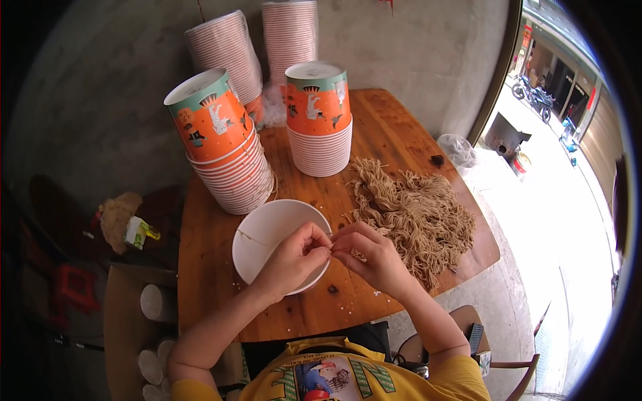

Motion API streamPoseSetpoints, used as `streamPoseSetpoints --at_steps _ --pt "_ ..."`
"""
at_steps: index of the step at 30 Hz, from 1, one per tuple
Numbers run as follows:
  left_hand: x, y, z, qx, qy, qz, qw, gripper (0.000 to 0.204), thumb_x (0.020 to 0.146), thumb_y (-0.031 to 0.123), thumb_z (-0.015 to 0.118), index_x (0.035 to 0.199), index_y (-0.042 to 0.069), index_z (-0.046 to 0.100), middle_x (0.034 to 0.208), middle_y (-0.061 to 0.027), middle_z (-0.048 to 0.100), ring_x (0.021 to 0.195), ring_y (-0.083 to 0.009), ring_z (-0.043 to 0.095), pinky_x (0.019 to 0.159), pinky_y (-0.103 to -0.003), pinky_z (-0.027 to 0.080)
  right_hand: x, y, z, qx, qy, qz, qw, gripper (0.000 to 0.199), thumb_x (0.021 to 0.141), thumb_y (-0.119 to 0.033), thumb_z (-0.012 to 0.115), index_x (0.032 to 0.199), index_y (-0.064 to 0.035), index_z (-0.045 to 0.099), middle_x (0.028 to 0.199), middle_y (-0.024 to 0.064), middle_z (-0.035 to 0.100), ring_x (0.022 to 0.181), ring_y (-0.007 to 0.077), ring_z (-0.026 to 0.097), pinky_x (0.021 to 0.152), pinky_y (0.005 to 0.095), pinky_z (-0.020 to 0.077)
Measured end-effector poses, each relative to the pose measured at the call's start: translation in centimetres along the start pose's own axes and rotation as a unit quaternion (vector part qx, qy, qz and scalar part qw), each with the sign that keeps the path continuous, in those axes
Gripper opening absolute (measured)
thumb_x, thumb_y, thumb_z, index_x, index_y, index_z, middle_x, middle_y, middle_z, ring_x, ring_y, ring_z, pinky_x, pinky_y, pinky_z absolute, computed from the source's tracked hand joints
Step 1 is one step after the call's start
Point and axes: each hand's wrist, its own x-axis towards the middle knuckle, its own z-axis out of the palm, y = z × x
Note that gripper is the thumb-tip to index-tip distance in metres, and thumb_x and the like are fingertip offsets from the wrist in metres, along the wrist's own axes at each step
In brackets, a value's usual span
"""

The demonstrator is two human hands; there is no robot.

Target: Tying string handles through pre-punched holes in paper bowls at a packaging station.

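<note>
Head view, white bowl [267, 234] sitting near the wooden table's [207, 281] near edge, left hand [294, 257] and right hand [374, 257] pinching a noodle strand together over its right rim, noodle pile [418, 214] lying right, cup stacks [231, 147] crowding far.

The person wore a yellow short-sleeved T-shirt [374, 374], its sleeves ending above the elbows and leaving both forearms bare. The chest carried a colourful print: a cartoon figure in red, blue and white, flanked by large green letters outlined in dark. The left hand [294, 257] and the right hand [374, 257] were bare, without gloves, rings or a watch.
</note>
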Motion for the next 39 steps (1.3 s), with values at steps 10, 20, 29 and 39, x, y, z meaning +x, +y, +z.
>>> streamPoseSetpoints --at_steps 10,20,29,39 --pt "0.3 0.7 -0.3 -0.001 -0.045 -0.017 0.999 0.006 0.090 0.003 0.052 0.096 0.003 0.052 0.091 -0.0017 0.055 0.088 -0.0083 0.054 0.081 -0.024 0.045 0.0 -0.3 0.5 -0.025 0.033 0.011 0.999 0.014 0.075 0.003 0.063 0.085 -0.0016 0.054 0.094 0.0113 0.059 0.085 0.0279 0.062 0.072 0.0348 0.0526" --pt "0.6 1.7 -0.7 -0.256 -0.054 -0.230 0.937 0.006 0.090 0.005 0.056 0.097 0.005 0.054 0.090 -0.0032 0.058 0.080 -0.0104 0.056 0.073 -0.024 0.047 -1.1 -0.9 1.8 0.003 0.061 0.011 0.998 0.015 0.075 0.002 0.066 0.085 -0.0031 0.056 0.102 0.0108 0.055 0.097 0.0270 0.057 0.082 0.0342 0.0488" --pt "0.4 1.5 -0.3 -0.187 -0.030 -0.172 0.967 0.011 0.091 0.004 0.057 0.101 0.004 0.055 0.091 -0.0032 0.058 0.080 -0.0103 0.057 0.074 -0.024 0.048 -1.9 -0.5 1.6 0.027 0.049 0.029 0.998 0.016 0.080 -0.001 0.068 0.094 -0.0034 0.060 0.095 0.0097 0.056 0.090 0.0260 0.058 0.077 0.0348 0.0497" --pt "0.7 1.2 -0.7 -0.068 -0.071 -0.110 0.989 0.013 0.086 0.001 0.058 0.095 0.003 0.049 0.085 -0.0026 0.056 0.078 -0.0106 0.056 0.070 -0.025 0.049 -0.9 -1.5 0.2 0.039 0.010 0.080 0.996 0.023 0.085 -0.005 0.067 0.105 -0.0030 0.057 0.087 0.0086 0.057 0.071 0.0202 0.060 0.062 0.0311 0.0512"
